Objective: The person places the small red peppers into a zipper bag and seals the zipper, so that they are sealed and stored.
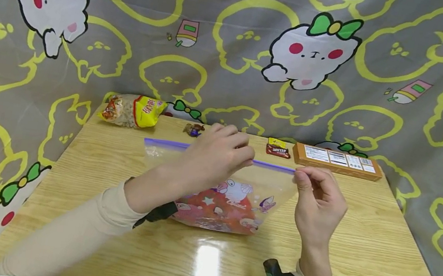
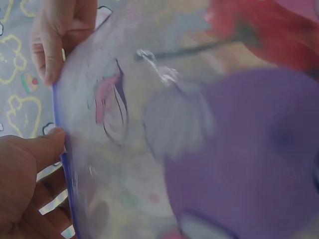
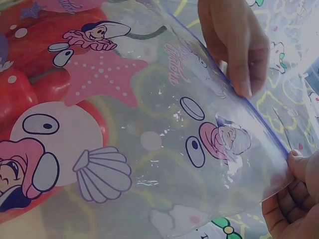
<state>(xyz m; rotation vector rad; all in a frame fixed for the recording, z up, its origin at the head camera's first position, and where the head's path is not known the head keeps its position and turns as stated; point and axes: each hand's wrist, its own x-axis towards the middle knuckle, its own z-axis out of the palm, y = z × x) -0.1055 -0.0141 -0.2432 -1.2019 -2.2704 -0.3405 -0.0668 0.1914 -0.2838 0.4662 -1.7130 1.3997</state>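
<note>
A clear zip bag (image 1: 232, 206) with cartoon shells, starfish and a purple zip strip (image 1: 273, 166) is held up over the table, its lower part full of glossy red contents (image 3: 30, 89) with a dark green stem. At the right end of the strip, my right hand (image 1: 320, 205) pinches the corner between thumb and index finger. My left hand (image 1: 219, 152) reaches across the bag's front and pinches the strip near its middle. In the left wrist view, the left thumb presses on the strip (image 2: 60, 112), just along from the right hand (image 2: 62, 30).
Along the back of the wooden table (image 1: 377, 275) lie a yellow-labelled bag of snacks (image 1: 133, 110), small wrapped candies (image 1: 193, 130), a red-brown packet (image 1: 278, 150) and a long orange box (image 1: 337, 161). A grey patterned cloth (image 1: 236, 40) hangs behind the table.
</note>
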